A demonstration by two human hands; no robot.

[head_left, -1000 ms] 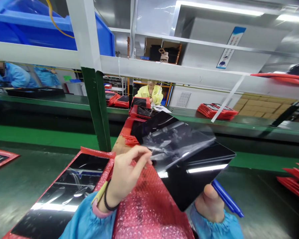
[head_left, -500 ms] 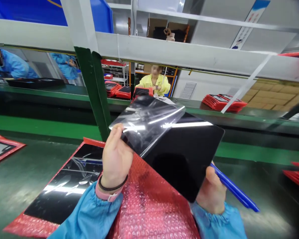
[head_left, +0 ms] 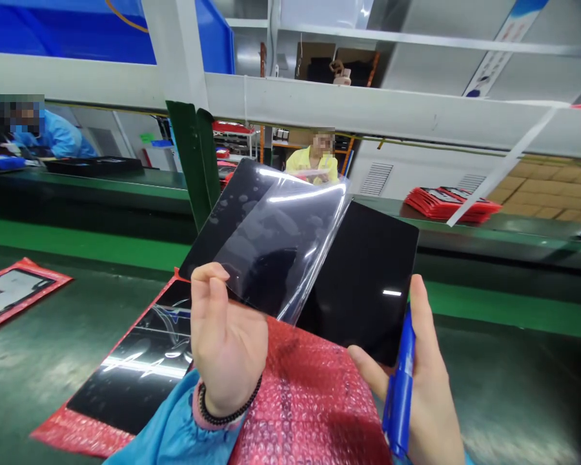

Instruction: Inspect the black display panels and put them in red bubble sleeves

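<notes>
My left hand is closed, fingertips pinching the lower left edge of a clear plastic film. The film lies over the left part of a glossy black screen panel and lifts along its right edge. My right hand grips the panel's lower right corner between thumb and fingers; a blue pen rests in the same hand. Below the panel is a red bubble-wrap bag. To the left, another black panel with wrinkled film lies on a red bubble sheet.
A grey-and-black panel on red wrap lies at far left on the green bench. A green post and white beam stand ahead. Behind sit a red-wrapped stack, a black tray, and people in yellow and blue.
The panel has turned more upright, with the film lying flatter over its left part. My right hand has shifted its grip, and the pen has swung to point down. The view has shifted slightly.
</notes>
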